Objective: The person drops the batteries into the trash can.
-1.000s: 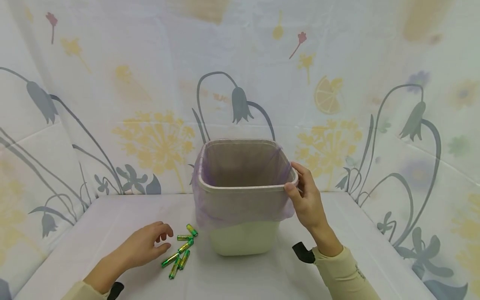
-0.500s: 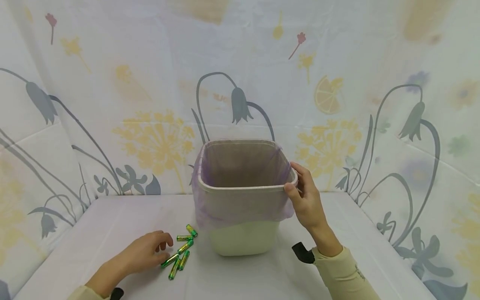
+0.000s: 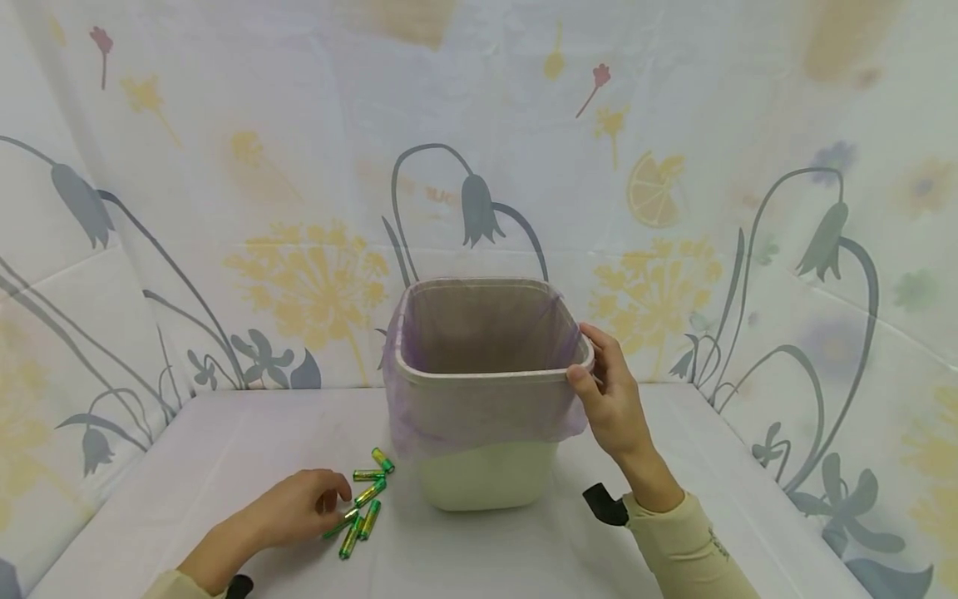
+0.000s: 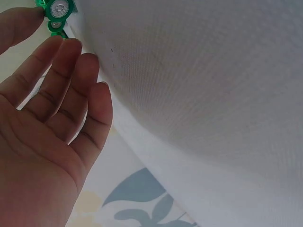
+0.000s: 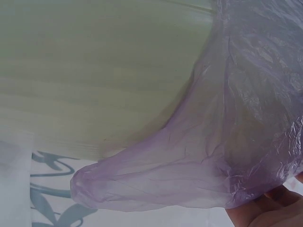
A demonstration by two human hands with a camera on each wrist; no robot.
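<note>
In the head view a pale trash bin (image 3: pixel 486 476), lined with a thin purple trash bag (image 3: pixel 479 420), stands upright mid-table. My right hand (image 3: pixel 617 403) grips its right rim, thumb outside at the front corner. The right wrist view shows the bag's loose purple edge (image 5: pixel 156 184) hanging over the bin wall. Left of the bin lie several green and yellow batteries (image 3: pixel 370 520). My left hand (image 3: pixel 295 507) is low over the nearest ones. In the left wrist view its thumb touches one battery (image 4: pixel 59 8), with the fingers loosely bent and apart from it.
A white cloth covers the table (image 3: pixel 262 424). Behind and at both sides hangs a flower-printed curtain (image 3: pixel 479 108). Black straps (image 3: pixel 606 505) show at both wrists, by pale sleeves (image 3: pixel 692 545).
My left hand has come down and slightly right onto the batteries, now covering part of one. A couple of batteries have shifted slightly right. The right hand and the bin have stayed put.
</note>
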